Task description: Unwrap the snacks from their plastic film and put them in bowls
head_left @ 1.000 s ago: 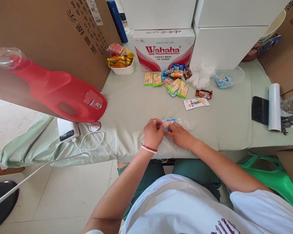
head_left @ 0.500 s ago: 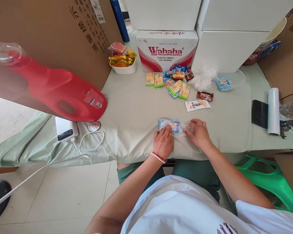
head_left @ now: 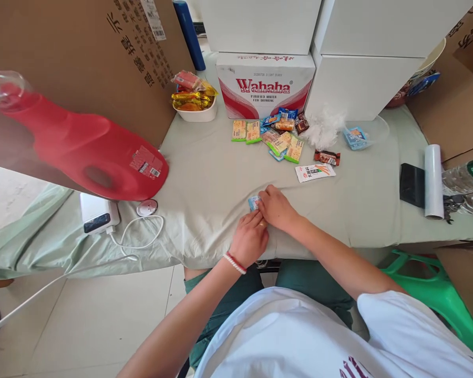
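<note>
A small blue snack packet (head_left: 254,202) lies on the cloth in front of me, mostly covered by my hands. The fingers of my left hand (head_left: 249,237), closed together, press on its near edge. My right hand (head_left: 278,208) is bent over the packet's right side, its fingers closed on it and touching the left fingertips. The clear film around the packet is hidden under my hands. Beyond them lie a white snack sachet (head_left: 314,173), a brown wrapped bar (head_left: 327,157) and a pile of biscuit packets (head_left: 280,143).
Crumpled clear film (head_left: 324,128) lies beside a clear plastic tub (head_left: 378,132) holding a blue packet. A white bowl (head_left: 199,114) of snacks stands back left, near a red jug (head_left: 79,142). A white power bank (head_left: 98,214) with a cable is at left. The Wahaba-style carton (head_left: 266,86) stands behind.
My right hand has moved left, from the loose clear film at the packet's right end onto the packet. Both hands are now together, and more of the packet is covered.
</note>
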Demonstrator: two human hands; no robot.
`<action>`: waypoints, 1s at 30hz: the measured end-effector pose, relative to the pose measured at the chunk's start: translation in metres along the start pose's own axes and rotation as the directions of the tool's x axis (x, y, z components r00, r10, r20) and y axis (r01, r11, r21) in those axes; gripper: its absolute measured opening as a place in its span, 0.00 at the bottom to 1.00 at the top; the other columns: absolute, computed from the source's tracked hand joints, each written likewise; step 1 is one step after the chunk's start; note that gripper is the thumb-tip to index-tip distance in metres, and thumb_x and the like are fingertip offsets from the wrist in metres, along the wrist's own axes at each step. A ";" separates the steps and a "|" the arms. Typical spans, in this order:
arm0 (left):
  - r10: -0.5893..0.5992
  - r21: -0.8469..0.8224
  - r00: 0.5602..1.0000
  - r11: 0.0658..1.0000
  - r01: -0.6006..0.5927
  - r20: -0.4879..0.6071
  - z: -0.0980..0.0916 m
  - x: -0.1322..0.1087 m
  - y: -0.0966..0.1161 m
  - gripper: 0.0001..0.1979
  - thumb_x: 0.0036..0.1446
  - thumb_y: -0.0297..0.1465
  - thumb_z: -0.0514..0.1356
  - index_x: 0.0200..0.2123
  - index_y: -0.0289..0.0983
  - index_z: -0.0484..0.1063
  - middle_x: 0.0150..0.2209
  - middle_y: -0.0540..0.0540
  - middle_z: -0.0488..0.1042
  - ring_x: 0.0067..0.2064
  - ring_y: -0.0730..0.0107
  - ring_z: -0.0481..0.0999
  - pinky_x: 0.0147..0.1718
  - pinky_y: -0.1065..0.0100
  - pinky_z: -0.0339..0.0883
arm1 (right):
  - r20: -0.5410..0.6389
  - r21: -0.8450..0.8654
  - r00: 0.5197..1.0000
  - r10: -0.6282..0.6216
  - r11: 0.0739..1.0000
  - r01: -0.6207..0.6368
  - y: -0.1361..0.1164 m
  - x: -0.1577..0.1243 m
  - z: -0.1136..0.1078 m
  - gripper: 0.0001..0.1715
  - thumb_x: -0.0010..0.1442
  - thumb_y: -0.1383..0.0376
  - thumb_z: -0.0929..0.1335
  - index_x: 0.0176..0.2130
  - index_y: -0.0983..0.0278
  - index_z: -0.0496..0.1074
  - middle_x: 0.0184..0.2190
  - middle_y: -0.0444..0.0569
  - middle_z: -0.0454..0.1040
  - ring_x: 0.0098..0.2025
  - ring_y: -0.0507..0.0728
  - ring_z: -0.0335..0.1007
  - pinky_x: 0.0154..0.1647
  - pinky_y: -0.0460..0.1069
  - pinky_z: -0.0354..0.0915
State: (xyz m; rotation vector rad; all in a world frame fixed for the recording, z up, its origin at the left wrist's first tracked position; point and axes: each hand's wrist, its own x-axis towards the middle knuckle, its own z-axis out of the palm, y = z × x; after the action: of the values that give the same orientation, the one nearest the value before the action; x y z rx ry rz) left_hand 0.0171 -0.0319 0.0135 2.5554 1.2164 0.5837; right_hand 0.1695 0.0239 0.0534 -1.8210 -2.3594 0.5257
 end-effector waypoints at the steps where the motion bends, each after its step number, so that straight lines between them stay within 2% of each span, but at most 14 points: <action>1: 0.018 -0.033 0.999 0.999 -0.019 -0.045 -0.007 -0.009 -0.008 0.18 0.64 0.24 0.55 0.54 0.36 0.76 0.58 0.38 0.78 0.63 0.53 0.73 0.63 0.49 0.66 | -0.037 -0.006 0.997 -0.061 0.998 0.061 0.001 -0.006 0.006 0.21 0.75 0.58 0.62 0.56 0.69 0.73 0.53 0.64 0.70 0.54 0.66 0.67 0.55 0.56 0.64; 4: -0.067 -0.037 0.980 0.997 0.061 -0.189 -0.024 -0.034 -0.034 0.16 0.65 0.24 0.54 0.51 0.39 0.77 0.51 0.42 0.82 0.61 0.55 0.74 0.60 0.50 0.68 | -0.109 -0.058 0.982 -0.155 0.987 0.149 0.005 -0.023 0.022 0.36 0.71 0.48 0.66 0.66 0.68 0.65 0.62 0.66 0.66 0.60 0.71 0.60 0.60 0.63 0.60; 7: -0.203 0.001 0.946 0.978 0.210 -0.254 -0.028 -0.044 -0.050 0.12 0.64 0.25 0.55 0.44 0.40 0.78 0.45 0.43 0.83 0.59 0.51 0.75 0.57 0.48 0.69 | -0.134 -0.094 0.985 -0.107 0.991 0.094 0.002 -0.025 0.031 0.44 0.67 0.44 0.69 0.69 0.67 0.62 0.65 0.67 0.63 0.61 0.73 0.59 0.58 0.65 0.60; 10: -0.270 0.033 0.928 0.957 0.288 -0.255 -0.020 -0.038 -0.049 0.11 0.64 0.26 0.55 0.42 0.39 0.77 0.46 0.40 0.81 0.57 0.50 0.75 0.56 0.48 0.69 | -0.123 -0.099 0.991 -0.062 0.994 0.049 -0.008 -0.015 0.030 0.39 0.69 0.47 0.67 0.67 0.67 0.64 0.60 0.68 0.68 0.57 0.73 0.61 0.55 0.66 0.62; 14: -0.260 0.103 0.938 0.952 0.289 -0.232 -0.009 -0.030 -0.039 0.12 0.63 0.25 0.55 0.45 0.38 0.76 0.49 0.36 0.78 0.58 0.49 0.75 0.56 0.50 0.68 | -0.091 -0.111 0.992 -0.083 0.991 0.073 -0.011 -0.011 0.021 0.28 0.71 0.64 0.63 0.67 0.69 0.65 0.60 0.68 0.68 0.57 0.71 0.63 0.56 0.64 0.64; 17: -0.218 0.124 0.944 0.959 0.254 -0.246 -0.009 -0.031 -0.037 0.12 0.63 0.24 0.55 0.46 0.38 0.74 0.47 0.38 0.78 0.59 0.51 0.76 0.56 0.52 0.68 | -0.109 -0.044 0.987 -0.119 0.992 0.114 0.015 -0.016 0.004 0.31 0.68 0.74 0.59 0.67 0.68 0.67 0.62 0.64 0.70 0.60 0.67 0.65 0.61 0.61 0.65; 20: -0.184 0.149 0.950 0.963 0.226 -0.253 -0.010 -0.032 -0.038 0.11 0.63 0.23 0.54 0.46 0.39 0.73 0.45 0.39 0.79 0.59 0.51 0.76 0.56 0.52 0.68 | -0.246 0.091 0.969 -0.008 0.995 0.031 0.074 -0.016 -0.038 0.30 0.68 0.75 0.58 0.64 0.65 0.70 0.59 0.58 0.75 0.60 0.64 0.69 0.62 0.59 0.66; 22: -0.166 0.174 0.954 0.962 0.213 -0.248 -0.011 -0.031 -0.039 0.11 0.63 0.23 0.55 0.46 0.38 0.72 0.45 0.39 0.79 0.58 0.51 0.76 0.56 0.52 0.68 | -0.402 0.151 0.899 0.175 0.981 -0.123 0.128 -0.008 -0.082 0.27 0.70 0.73 0.57 0.62 0.65 0.72 0.55 0.57 0.78 0.56 0.63 0.73 0.58 0.58 0.68; 23: -0.159 0.188 0.956 0.960 0.208 -0.245 -0.011 -0.031 -0.039 0.11 0.63 0.22 0.55 0.46 0.38 0.71 0.45 0.39 0.79 0.58 0.50 0.77 0.56 0.52 0.67 | -0.491 0.156 0.832 0.257 0.966 -0.207 0.158 -0.002 -0.107 0.26 0.70 0.73 0.57 0.61 0.66 0.72 0.54 0.57 0.78 0.55 0.63 0.73 0.57 0.58 0.67; 26: -0.138 0.230 0.961 0.954 0.194 -0.241 -0.011 -0.030 -0.039 0.11 0.63 0.22 0.55 0.47 0.38 0.70 0.45 0.39 0.78 0.58 0.49 0.76 0.55 0.52 0.67 | -0.698 0.174 0.565 0.439 0.870 -0.461 0.243 0.024 -0.180 0.26 0.70 0.75 0.57 0.59 0.76 0.73 0.52 0.64 0.78 0.54 0.60 0.74 0.53 0.55 0.64; 27: -0.131 0.240 0.962 0.952 0.190 -0.241 -0.011 -0.030 -0.038 0.11 0.63 0.22 0.55 0.47 0.38 0.70 0.45 0.39 0.78 0.57 0.49 0.76 0.55 0.52 0.67 | -0.728 0.189 0.478 0.491 0.814 -0.549 0.268 0.035 -0.198 0.26 0.69 0.76 0.57 0.58 0.80 0.73 0.51 0.68 0.77 0.54 0.60 0.74 0.51 0.54 0.63; 28: -0.126 0.248 0.963 0.951 0.186 -0.240 -0.012 -0.029 -0.038 0.11 0.63 0.22 0.55 0.47 0.38 0.70 0.45 0.39 0.78 0.57 0.49 0.76 0.54 0.52 0.67 | -0.741 0.194 0.418 0.525 0.764 -0.615 0.290 0.045 -0.212 0.24 0.70 0.75 0.58 0.57 0.83 0.73 0.50 0.70 0.77 0.53 0.59 0.74 0.47 0.54 0.62; 29: -0.123 0.253 0.963 0.950 0.184 -0.239 -0.012 -0.029 -0.038 0.11 0.63 0.22 0.55 0.47 0.38 0.69 0.45 0.38 0.78 0.57 0.49 0.76 0.54 0.52 0.67 | -0.723 0.180 0.399 0.563 0.712 -0.679 0.308 0.056 -0.221 0.23 0.69 0.74 0.59 0.56 0.84 0.73 0.50 0.71 0.77 0.51 0.58 0.74 0.44 0.55 0.61; 30: -0.124 0.258 0.964 0.948 0.185 -0.236 -0.012 -0.029 -0.038 0.11 0.63 0.22 0.55 0.47 0.38 0.69 0.45 0.38 0.78 0.57 0.49 0.76 0.54 0.52 0.67 | -0.673 0.126 0.441 0.593 0.680 -0.723 0.323 0.066 -0.225 0.23 0.69 0.73 0.60 0.55 0.86 0.74 0.48 0.72 0.77 0.49 0.57 0.74 0.41 0.55 0.60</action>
State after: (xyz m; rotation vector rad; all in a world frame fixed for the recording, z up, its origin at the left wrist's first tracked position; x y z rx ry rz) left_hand -0.0310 -0.0304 0.0025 2.6366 1.6672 0.7172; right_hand 0.5143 0.2028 0.1455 -2.4468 -1.1652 -0.3240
